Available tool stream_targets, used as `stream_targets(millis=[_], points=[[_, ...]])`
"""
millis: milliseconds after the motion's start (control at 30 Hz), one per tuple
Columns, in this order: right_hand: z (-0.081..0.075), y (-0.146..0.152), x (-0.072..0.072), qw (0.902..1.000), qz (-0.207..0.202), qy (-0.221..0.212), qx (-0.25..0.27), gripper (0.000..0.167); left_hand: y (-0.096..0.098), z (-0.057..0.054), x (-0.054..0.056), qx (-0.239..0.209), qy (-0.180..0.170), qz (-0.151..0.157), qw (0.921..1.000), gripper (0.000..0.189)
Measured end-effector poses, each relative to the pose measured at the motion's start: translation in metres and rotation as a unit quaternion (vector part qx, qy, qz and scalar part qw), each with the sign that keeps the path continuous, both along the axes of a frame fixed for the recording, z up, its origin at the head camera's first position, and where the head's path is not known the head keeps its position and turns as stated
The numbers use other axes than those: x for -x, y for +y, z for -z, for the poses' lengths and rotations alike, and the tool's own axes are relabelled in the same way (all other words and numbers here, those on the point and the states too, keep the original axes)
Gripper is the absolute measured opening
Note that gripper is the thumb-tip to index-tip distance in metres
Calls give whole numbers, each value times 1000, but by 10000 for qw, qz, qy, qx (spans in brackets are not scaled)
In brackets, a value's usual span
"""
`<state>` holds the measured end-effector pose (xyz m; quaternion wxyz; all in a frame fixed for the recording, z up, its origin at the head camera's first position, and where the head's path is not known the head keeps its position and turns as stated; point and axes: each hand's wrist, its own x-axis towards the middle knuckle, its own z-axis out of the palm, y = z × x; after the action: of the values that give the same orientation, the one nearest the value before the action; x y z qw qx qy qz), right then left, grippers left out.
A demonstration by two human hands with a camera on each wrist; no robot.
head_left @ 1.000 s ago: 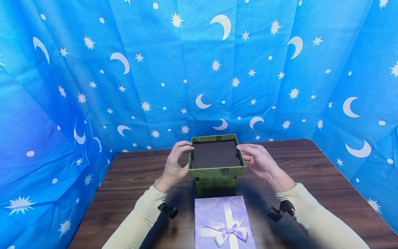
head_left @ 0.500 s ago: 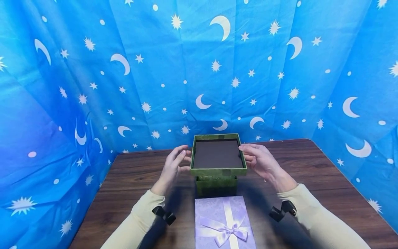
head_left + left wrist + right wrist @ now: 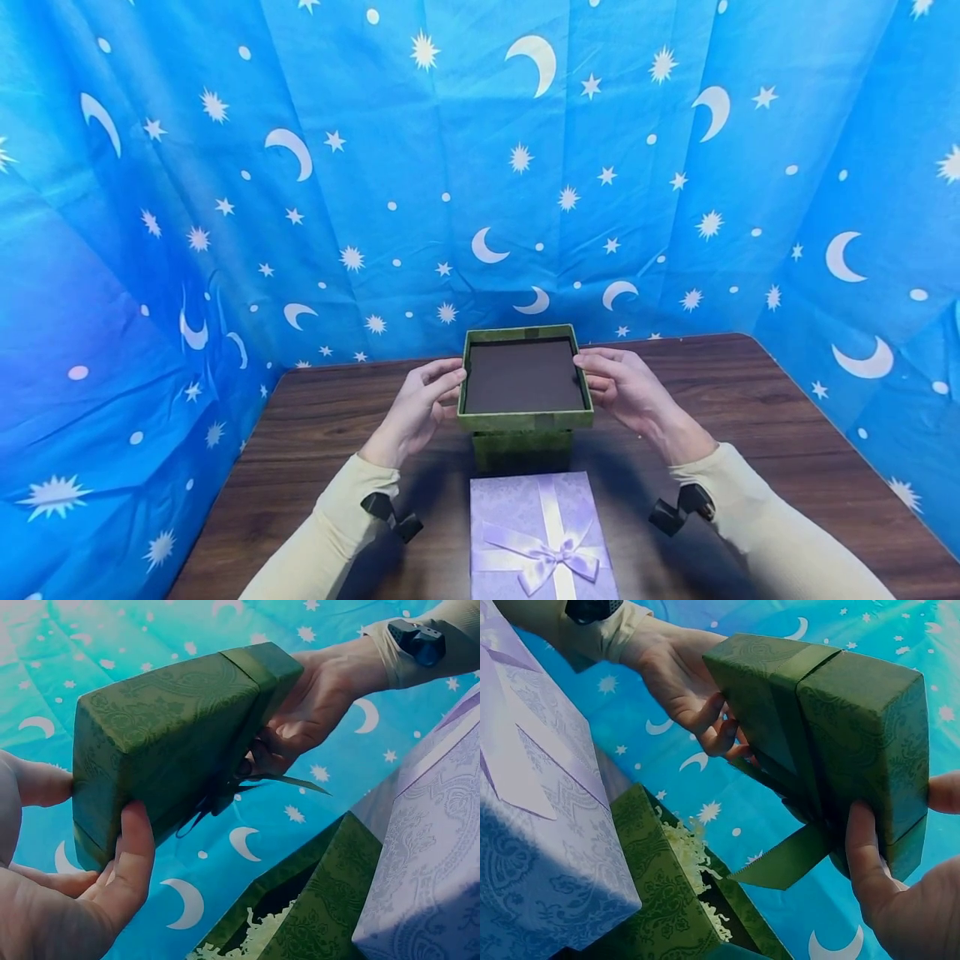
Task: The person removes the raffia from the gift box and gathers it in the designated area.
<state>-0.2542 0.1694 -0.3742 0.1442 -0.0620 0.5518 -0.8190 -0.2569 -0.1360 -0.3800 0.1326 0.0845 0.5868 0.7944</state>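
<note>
Both hands hold a green patterned gift-box lid [image 3: 525, 421] upside down over the green box base [image 3: 521, 452], its dark inside facing up. My left hand [image 3: 420, 408] grips the lid's left side, with thumb and fingers on its walls in the left wrist view. On the opposite side, my right hand [image 3: 630, 396] pinches the lid between thumb and fingers. A green ribbon bow [image 3: 221, 791] hangs beneath the lid, one long tail [image 3: 787, 862] showing in the right wrist view. Pale shredded paper [image 3: 682, 847] lies in the base, which the lid partly hides in the head view.
A lilac gift box [image 3: 510, 508] with a satin bow [image 3: 558, 560] stands in front of the green base, close to it. Beneath is a dark wooden table [image 3: 315, 425]. Blue cloth [image 3: 480, 150] with moons and stars walls the back and sides.
Half a second ago my left fingers were looser and farther out from the lid's left side; now they are back against it. The lid has shifted slightly right and sits a little lower.
</note>
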Motion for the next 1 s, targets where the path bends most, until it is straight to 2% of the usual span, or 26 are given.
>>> stream_targets(millis=[300,600,700,767,867,1000], points=[[-2,-7,2,9996,-133,62,-261,39,-7,0,0,67,-63,-208,9997,48],[-8,-19,15,9991,-293,-54,-311,22,-21,-9,6,194,-32,-308,9993,52],[-12,-23,20,9982,-351,-76,-481,22,-26,-9,8,272,-73,-396,9988,52],[-14,-26,24,9971,-402,-77,-639,25,-29,-9,10,279,-111,-457,9985,51],[-19,-30,33,9953,-534,-97,-802,41,-34,-8,15,293,-182,-545,9979,50],[-26,-40,45,9949,-702,-141,-715,43,-43,-10,23,312,-272,-627,9972,52]])
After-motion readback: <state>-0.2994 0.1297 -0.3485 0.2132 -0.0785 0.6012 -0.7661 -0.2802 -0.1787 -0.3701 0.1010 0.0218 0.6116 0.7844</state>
